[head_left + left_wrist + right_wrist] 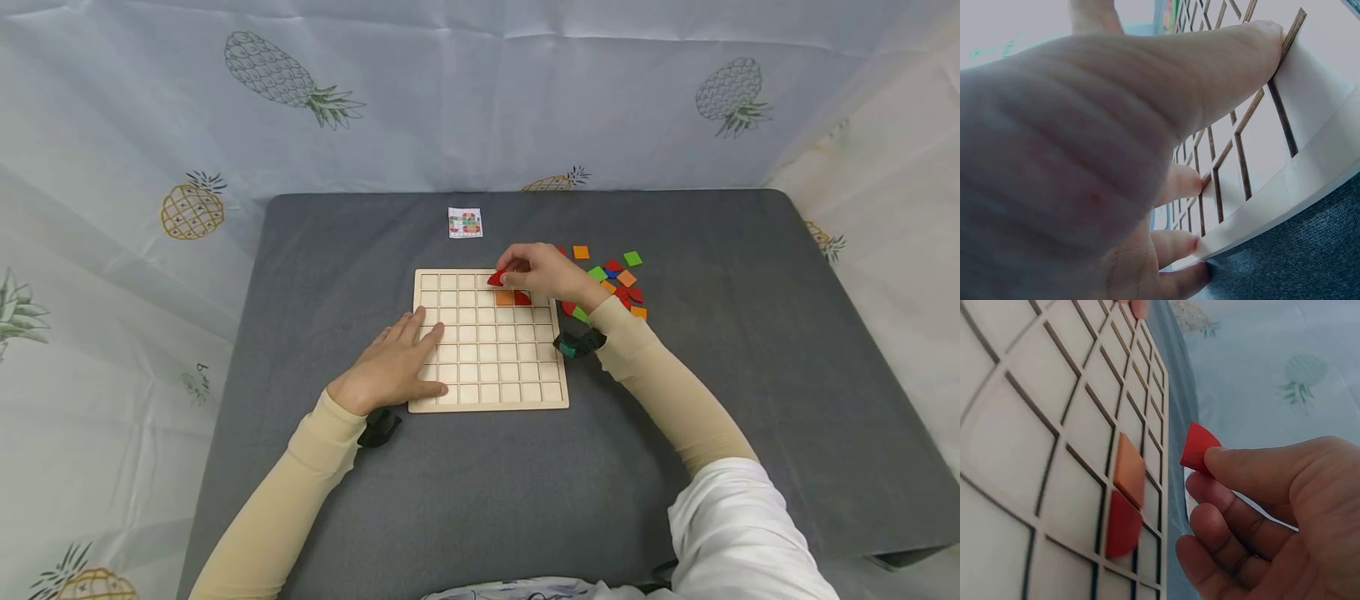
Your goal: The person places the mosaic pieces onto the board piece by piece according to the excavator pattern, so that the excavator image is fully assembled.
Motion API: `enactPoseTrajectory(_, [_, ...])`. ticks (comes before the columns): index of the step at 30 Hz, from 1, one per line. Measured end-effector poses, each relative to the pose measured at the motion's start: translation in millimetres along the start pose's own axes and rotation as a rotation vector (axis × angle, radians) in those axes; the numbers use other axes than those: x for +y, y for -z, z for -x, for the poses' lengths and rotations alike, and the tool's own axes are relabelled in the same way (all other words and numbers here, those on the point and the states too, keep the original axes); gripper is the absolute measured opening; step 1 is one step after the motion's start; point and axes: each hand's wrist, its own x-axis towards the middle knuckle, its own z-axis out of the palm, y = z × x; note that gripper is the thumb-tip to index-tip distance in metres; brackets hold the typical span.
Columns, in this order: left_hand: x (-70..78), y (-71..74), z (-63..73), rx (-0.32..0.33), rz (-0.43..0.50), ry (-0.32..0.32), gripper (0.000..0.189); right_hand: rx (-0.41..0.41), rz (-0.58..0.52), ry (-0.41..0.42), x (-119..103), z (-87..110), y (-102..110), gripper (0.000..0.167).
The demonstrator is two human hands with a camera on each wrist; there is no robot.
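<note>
A wooden grid board (477,352) lies on the table, divided into small square cells. My left hand (390,360) rests spread on its left edge, thumb and fingers straight on the frame and cells. Between thumb and fingers, my right hand (546,273) pinches a red quarter-circle tile (1199,447) above the board's far rows. In the second row from the far edge sit an orange square tile (1129,472) and, beside it, another red curved tile (1123,525).
Loose red, orange, green and blue tiles (627,278) lie scattered right of the board, partly behind my right wrist. A small printed pattern card (466,222) lies beyond the far edge. The dark grey table (330,250) meets a pineapple-print curtain (450,100) behind.
</note>
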Motion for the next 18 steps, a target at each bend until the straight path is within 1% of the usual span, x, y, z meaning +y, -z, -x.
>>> enactPoseTrajectory(9, [0.7,-0.4,0.5,-0.001,0.002,0.002,0.093,-0.039,0.045,0.027,-1,-7.3,-17,0.016])
enactPoseTrajectory(13, [1.6,1.1,1.1,-0.002,0.003,0.002,0.093,-0.040,0.080,0.038,1,-11.0,-21,0.014])
enactPoseTrajectory(18, [1.2,0.9,0.9,0.001,0.002,0.000,0.093,-0.045,0.137,0.074,1,-13.8,-22,0.013])
